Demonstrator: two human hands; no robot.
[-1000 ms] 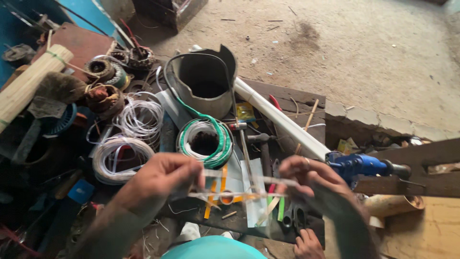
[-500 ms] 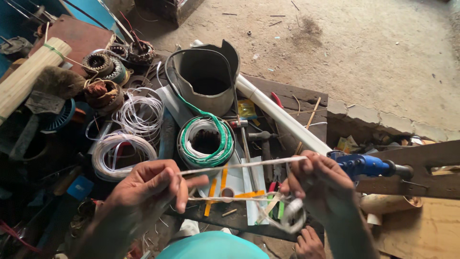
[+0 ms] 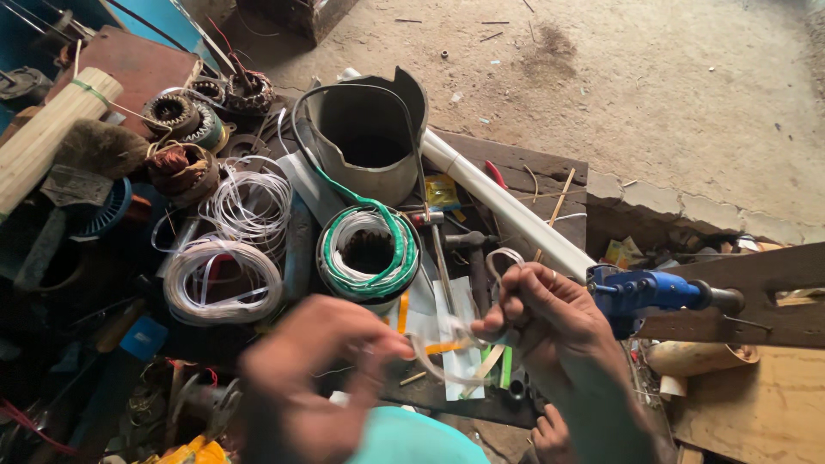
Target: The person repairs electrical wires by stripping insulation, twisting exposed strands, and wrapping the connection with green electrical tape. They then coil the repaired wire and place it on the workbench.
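Note:
My left hand (image 3: 314, 378) and my right hand (image 3: 550, 318) are raised over a cluttered workbench, and both pinch a thin translucent white sleeve or tube (image 3: 447, 357) that sags in a loop between them. The left hand is blurred. A curl of the tube (image 3: 501, 256) rises above my right fingers. Just beyond the hands stands a coil of white and green wire (image 3: 368, 251).
A broken grey metal pot (image 3: 365, 129), a long white pipe (image 3: 507, 210), loose coils of white wire (image 3: 222, 279), copper motor windings (image 3: 182, 167), a blue tool (image 3: 649, 292) and a bamboo roll (image 3: 43, 137) crowd the bench. Bare concrete floor lies beyond.
The tube was stretched straight between my hands; now it hangs slack in a loop. My left hand has dropped lower and toward me, and my right hand has curled the tube's end.

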